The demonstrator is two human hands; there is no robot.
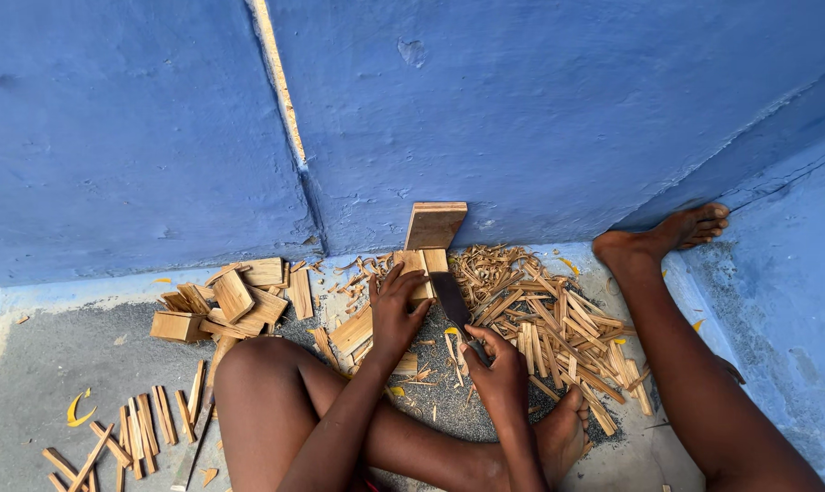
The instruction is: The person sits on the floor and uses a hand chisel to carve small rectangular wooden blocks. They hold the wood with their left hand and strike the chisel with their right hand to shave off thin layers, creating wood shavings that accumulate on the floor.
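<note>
My left hand [396, 308] grips a small upright wooden block [421, 264] on the floor in front of me. My right hand [498, 364] is closed around the handle of a dark flat blade [450, 299], whose edge rests against the block's right side. A wider wooden board [435, 225] leans on the blue wall just behind the block. My bare legs frame the spot, the left knee [262, 383] low in view and the right leg [686, 346] stretched toward the wall.
A heap of thin split wooden strips [558, 323] lies right of the blade. Short chunks of wood [230, 301] are piled at the left, with several loose sticks [139, 428] near the lower left. A blue wall [522, 109] encloses the corner.
</note>
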